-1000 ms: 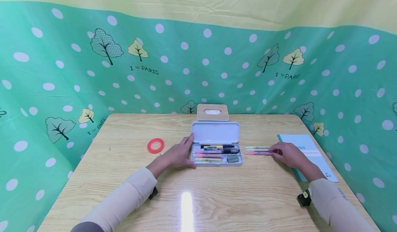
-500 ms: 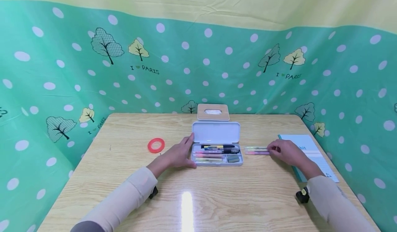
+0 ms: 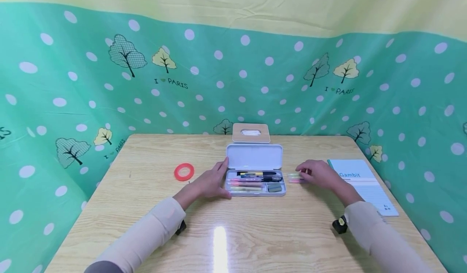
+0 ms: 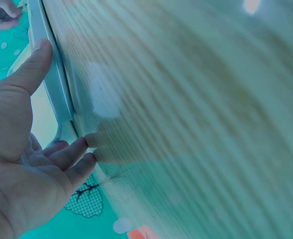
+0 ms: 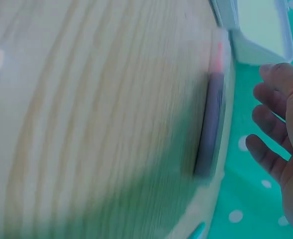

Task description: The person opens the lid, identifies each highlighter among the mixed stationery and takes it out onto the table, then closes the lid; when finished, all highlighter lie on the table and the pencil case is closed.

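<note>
An open white pencil case (image 3: 254,157) lies on the table, holding several pens and a grey eraser (image 3: 274,188). My left hand (image 3: 211,181) rests against its left end, thumb at the front corner and fingers toward the lid. In the left wrist view, that hand's thumb (image 4: 34,67) and fairly straight fingers touch the case. To the right of the case lie a purple pen with a pink end (image 5: 213,114) and a greenish one (image 3: 293,175), side by side. My right hand (image 3: 319,174) hovers over their right ends, its fingers loosely bent and holding nothing.
A red tape ring (image 3: 184,171) lies left of the case. Behind the lid stands a tissue box (image 3: 238,133) with a wood-look top. A notebook (image 3: 368,188) lies right of my right hand. Patterned green curtain (image 3: 240,86) surrounds the table's back and sides.
My right hand has moved left from the notebook's edge along the loose pens, and it has come off them. The left hand stays at the case.
</note>
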Demonstrator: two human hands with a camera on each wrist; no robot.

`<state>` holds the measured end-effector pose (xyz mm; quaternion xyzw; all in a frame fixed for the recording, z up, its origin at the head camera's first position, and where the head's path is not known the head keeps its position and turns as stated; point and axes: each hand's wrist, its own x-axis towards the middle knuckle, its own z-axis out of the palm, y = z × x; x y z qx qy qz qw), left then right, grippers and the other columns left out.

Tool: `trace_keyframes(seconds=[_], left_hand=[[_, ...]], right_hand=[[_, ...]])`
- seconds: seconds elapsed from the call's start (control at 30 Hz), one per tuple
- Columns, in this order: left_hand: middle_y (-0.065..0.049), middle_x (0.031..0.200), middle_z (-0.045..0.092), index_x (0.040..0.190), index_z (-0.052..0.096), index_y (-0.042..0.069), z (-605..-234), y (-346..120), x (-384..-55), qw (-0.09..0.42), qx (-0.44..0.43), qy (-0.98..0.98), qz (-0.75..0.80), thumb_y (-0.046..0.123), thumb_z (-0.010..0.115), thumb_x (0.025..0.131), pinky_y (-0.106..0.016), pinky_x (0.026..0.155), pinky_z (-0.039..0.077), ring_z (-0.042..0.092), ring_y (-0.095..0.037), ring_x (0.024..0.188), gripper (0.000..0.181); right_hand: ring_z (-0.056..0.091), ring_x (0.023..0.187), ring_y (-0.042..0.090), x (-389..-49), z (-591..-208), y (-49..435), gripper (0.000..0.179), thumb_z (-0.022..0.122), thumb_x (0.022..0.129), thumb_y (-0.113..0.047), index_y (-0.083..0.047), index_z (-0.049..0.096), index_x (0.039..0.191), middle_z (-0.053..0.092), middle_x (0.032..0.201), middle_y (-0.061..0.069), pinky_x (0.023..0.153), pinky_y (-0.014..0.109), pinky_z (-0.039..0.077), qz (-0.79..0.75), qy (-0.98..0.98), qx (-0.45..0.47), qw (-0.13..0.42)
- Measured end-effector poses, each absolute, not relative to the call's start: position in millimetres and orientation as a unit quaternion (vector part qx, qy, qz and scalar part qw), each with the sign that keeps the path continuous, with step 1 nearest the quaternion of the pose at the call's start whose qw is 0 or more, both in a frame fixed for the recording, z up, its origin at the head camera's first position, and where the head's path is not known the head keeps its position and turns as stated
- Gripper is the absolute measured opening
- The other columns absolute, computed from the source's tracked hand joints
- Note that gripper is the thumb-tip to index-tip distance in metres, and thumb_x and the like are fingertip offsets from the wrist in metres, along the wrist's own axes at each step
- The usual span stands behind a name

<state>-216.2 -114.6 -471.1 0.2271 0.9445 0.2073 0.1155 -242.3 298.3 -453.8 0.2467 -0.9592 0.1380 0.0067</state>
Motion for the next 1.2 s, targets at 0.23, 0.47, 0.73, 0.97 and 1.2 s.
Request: trace_keyframes(seconds=[0.23,0.47,0.73,0.97,1.2], left_hand=[[-0.016,0.167,0.025,0.165,-0.002,0.01,-469,-114,-215,0.117,0.225,0.945,0.208,0.055,0.086,0.075,-0.044,0.12,0.04,0.048,-0.035,0.141,0.133],[-0.015,0.167,0.024,0.165,-0.003,0.011,-468,-114,-216,0.12,0.222,0.945,0.208,0.056,0.086,0.075,-0.044,0.12,0.04,0.047,-0.035,0.142,0.134],[-0.017,0.166,0.027,0.164,-0.003,0.008,-471,-115,-218,0.114,0.232,0.943,0.208,0.055,0.087,0.074,-0.044,0.118,0.042,0.051,-0.035,0.137,0.135],[-0.016,0.166,0.027,0.165,-0.002,0.008,-474,-115,-218,0.108,0.236,0.943,0.207,0.056,0.086,0.075,-0.044,0.118,0.042,0.051,-0.035,0.137,0.134],[-0.016,0.166,0.027,0.165,-0.001,0.008,-474,-115,-218,0.107,0.236,0.943,0.208,0.056,0.086,0.074,-0.044,0.119,0.041,0.05,-0.036,0.138,0.135]], right_hand=[[0.059,0.078,0.005,-242,-451,269,0.021,0.068,0.097,-0.018,-0.013,0.077,0.115,0.072,0.091,-0.006,0.071,0.027,0.055,0.163,-0.955,0.245,-0.023],[0.061,0.084,0.007,-246,-447,238,0.024,0.068,0.098,-0.02,-0.014,0.076,0.119,0.075,0.099,-0.004,0.078,0.031,0.058,0.153,-0.951,0.266,-0.049],[0.071,0.103,0.016,-248,-449,208,0.026,0.068,0.099,-0.023,-0.016,0.075,0.123,0.076,0.111,0.0,0.093,0.04,0.059,0.128,-0.932,0.335,-0.055],[0.07,0.101,0.012,-247,-455,190,0.027,0.066,0.1,-0.024,-0.019,0.075,0.125,0.076,0.109,-0.004,0.093,0.037,0.059,0.121,-0.923,0.363,-0.05],[0.071,0.101,0.014,-248,-461,178,0.025,0.064,0.101,-0.021,-0.017,0.075,0.123,0.076,0.108,-0.002,0.093,0.036,0.059,0.116,-0.914,0.386,-0.05]])
